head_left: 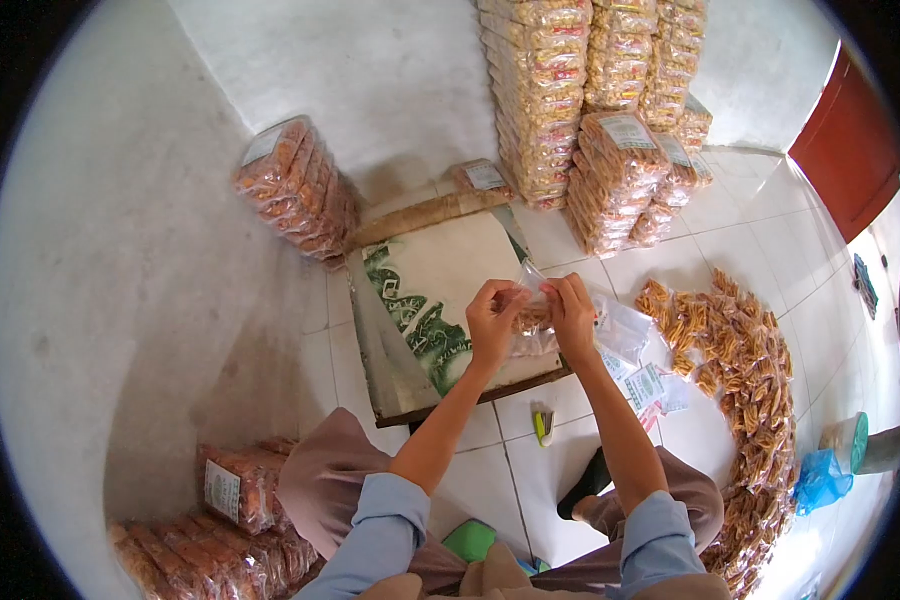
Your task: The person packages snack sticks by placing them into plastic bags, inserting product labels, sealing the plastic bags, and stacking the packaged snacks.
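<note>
Pinching, head view: bag (531, 326) between both hands, above the near right part of the table (450, 250); contact with the tabletop impossible to judge.
Left hand (492, 322): fingers together, clamped on the bag's upper left edge.
Right hand (572, 316): likewise clamped, on the upper right edge.
Mouth (531, 274): apparently at the smoothing or folding stage, with brown fill below the grip; probably calling next for level, steady pinches.
Spare bags (626, 330) and labels (645, 386): just right of the grip.
Snack heap (755, 400): farther right, on the floor.
Stapler (542, 427), judging by shape: below the grip, toward the feet.
Hidden: fingertips partly lost in clear film; any fold or seal unclear.
Cut off: tall stack (538, 90) beyond the grip, by the top edge.
Unreadable: print on the labels.
</note>
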A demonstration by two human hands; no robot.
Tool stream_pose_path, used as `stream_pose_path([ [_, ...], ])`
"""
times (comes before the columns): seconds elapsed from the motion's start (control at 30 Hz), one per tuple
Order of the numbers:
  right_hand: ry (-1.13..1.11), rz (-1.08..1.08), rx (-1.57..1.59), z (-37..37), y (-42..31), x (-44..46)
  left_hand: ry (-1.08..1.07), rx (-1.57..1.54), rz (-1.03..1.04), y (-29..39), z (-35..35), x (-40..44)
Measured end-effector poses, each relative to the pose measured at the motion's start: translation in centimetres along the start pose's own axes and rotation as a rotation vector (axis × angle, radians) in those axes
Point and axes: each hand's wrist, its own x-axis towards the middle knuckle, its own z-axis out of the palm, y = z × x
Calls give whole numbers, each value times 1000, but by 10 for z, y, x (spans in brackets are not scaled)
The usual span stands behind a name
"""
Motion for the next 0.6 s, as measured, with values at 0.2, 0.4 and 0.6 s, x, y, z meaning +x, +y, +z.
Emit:
stream_pose_path([
  [0.2, -67, 32, 36, -10, 1, -11, 38, 3, -17, -19, -5, 2],
  [0.4, 52, 86, -10, 10, 7, -19, 11, -96, -98, -27, -9, 1],
  [0.6, 127, 10, -44, 18, 6, -20, -45, -202, -91, -31, -19, 5],
])
